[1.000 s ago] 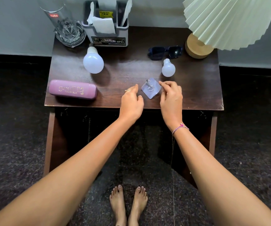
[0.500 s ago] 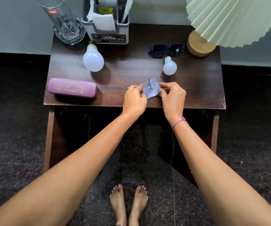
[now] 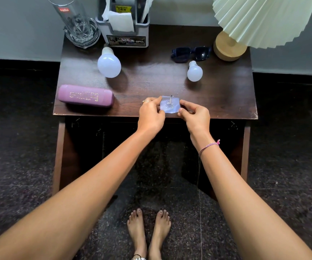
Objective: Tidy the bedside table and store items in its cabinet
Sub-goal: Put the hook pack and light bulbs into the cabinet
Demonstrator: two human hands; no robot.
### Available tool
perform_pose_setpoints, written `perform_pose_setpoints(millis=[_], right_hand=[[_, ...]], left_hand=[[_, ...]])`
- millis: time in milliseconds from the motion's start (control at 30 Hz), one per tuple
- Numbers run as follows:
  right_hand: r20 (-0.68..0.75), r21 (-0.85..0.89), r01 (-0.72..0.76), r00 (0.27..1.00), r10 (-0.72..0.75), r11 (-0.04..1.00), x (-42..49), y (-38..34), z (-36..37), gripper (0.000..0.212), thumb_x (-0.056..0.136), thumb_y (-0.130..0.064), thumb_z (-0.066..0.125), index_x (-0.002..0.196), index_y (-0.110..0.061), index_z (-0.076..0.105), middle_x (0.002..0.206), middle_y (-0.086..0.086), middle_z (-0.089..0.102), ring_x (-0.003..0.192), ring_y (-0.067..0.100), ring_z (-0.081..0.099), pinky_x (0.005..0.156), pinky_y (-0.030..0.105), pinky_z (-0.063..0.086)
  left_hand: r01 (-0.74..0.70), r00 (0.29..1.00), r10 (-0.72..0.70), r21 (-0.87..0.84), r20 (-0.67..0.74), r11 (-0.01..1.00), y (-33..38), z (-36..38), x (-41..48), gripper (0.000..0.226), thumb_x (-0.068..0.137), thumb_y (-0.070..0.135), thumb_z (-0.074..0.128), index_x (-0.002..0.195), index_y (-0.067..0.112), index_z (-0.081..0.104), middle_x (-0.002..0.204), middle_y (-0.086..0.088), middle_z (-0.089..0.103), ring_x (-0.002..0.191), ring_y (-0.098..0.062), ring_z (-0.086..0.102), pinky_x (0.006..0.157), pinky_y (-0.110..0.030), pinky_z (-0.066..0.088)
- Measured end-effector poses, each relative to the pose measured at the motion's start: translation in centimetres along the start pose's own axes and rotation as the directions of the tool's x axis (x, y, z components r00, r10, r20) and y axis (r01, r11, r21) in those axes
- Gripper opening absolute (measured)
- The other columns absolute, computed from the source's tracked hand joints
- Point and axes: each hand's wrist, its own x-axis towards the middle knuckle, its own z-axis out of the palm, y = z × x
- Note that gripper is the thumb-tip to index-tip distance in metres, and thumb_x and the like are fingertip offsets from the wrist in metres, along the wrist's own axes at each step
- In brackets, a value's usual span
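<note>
A clear adhesive wall hook point(image 3: 170, 106) with a small metal hook is held just above the front edge of the dark wooden bedside table point(image 3: 151, 87). My left hand point(image 3: 151, 115) pinches its left edge and my right hand point(image 3: 195, 115) pinches its right edge. On the tabletop lie a pink glasses case point(image 3: 85, 96) at the front left, a large white bulb point(image 3: 109, 64), a small white bulb point(image 3: 194, 71) and dark sunglasses point(image 3: 190, 53). The cabinet space point(image 3: 125, 139) under the top is dark and open at the front.
A tall glass point(image 3: 80, 27) stands at the back left beside a grey organiser point(image 3: 127, 32) with papers. A lamp with a wooden base point(image 3: 228, 47) and pleated shade point(image 3: 264, 19) fills the back right corner. My bare feet point(image 3: 149, 231) are on the dark floor.
Both hands closed on the clear hook, lifted it off the tabletop, turned it square and drew it toward the table's front edge.
</note>
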Motion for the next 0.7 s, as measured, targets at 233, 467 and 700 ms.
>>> perform_pose_setpoints(millis=[233, 467, 700], right_hand=[[0.137, 0.145, -0.05, 0.99, 0.03, 0.988, -2.9, 1.0, -0.5, 0.034, 0.085, 0.005, 0.059, 0.118, -0.004, 0.062, 0.082, -0.002, 0.067, 0.064, -0.001, 0.061, 0.069, 0.011, 0.05], [0.176, 0.164, -0.077, 0.983, 0.048, 0.983, -5.4, 2.8, -1.2, 0.042, 0.084, 0.0, 0.063, 0.125, -0.007, 0.056, 0.099, 0.013, 0.07, 0.085, 0.013, 0.066, 0.087, 0.029, 0.051], [0.187, 0.143, -0.074, 0.981, 0.046, 0.987, -6.7, 5.6, -1.4, 0.041, 0.085, 0.002, 0.062, 0.125, -0.004, 0.056, 0.123, 0.01, 0.063, 0.108, 0.019, 0.062, 0.086, 0.027, 0.052]], left_hand=[[0.016, 1.0, -0.016, -0.074, -0.011, 0.997, -1.0, -1.3, -2.4, 0.04, 0.088, 0.008, 0.06, 0.127, 0.009, 0.057, 0.125, -0.008, 0.059, 0.095, -0.017, 0.067, 0.099, -0.028, 0.046], [0.113, 0.993, -0.116, -0.297, 0.009, 0.948, -2.5, -1.2, -5.1, 0.037, 0.083, -0.001, 0.064, 0.119, 0.006, 0.063, 0.085, -0.003, 0.066, 0.052, 0.005, 0.057, 0.093, -0.038, 0.054], [0.147, 0.987, -0.158, -0.287, -0.015, 0.946, -4.0, 0.4, -7.8, 0.04, 0.082, 0.0, 0.066, 0.121, 0.006, 0.062, 0.087, -0.002, 0.069, 0.053, 0.002, 0.056, 0.09, -0.028, 0.054]])
